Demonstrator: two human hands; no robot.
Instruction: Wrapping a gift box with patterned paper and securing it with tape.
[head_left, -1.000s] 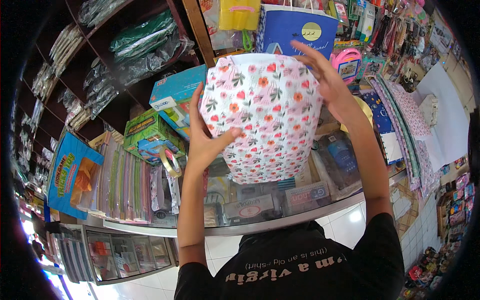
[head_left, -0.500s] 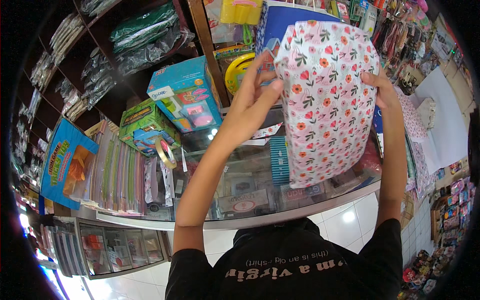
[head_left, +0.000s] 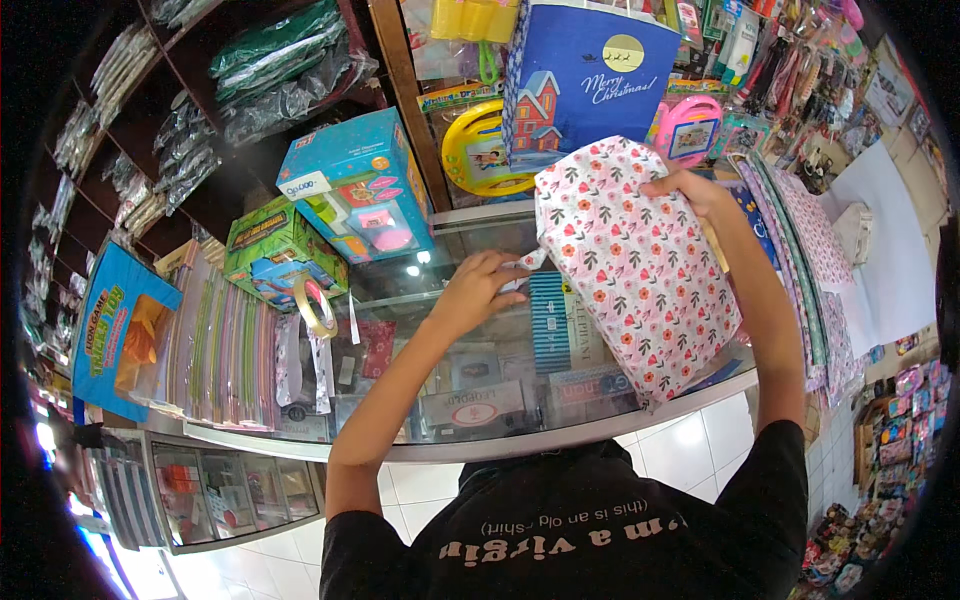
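My right hand (head_left: 690,190) grips the upper right edge of a wrapped gift (head_left: 640,270), thumb over the front. The floral paper on it is white and pink with red and orange flowers. It stands tilted over the glass counter, its lower end near the front edge. My left hand (head_left: 482,290) is low over the glass, left of the gift, with thumb and fingers apart. Its fingertips are at a small strip of the same floral paper (head_left: 534,260) beside the gift; whether they pinch it is unclear.
On the glass counter (head_left: 440,345) stand a blue toy box (head_left: 345,180), a green box (head_left: 285,250), a tape roll (head_left: 316,307) and a row of thin plastic-sleeved packs (head_left: 215,340). A blue gift bag (head_left: 585,85) stands behind. Rolled wrapping paper (head_left: 795,250) is at the right.
The gift has come down and tilted, showing the blue bag behind. My left hand has let go of its left edge and moved down to the paper strip. My right hand still holds it.
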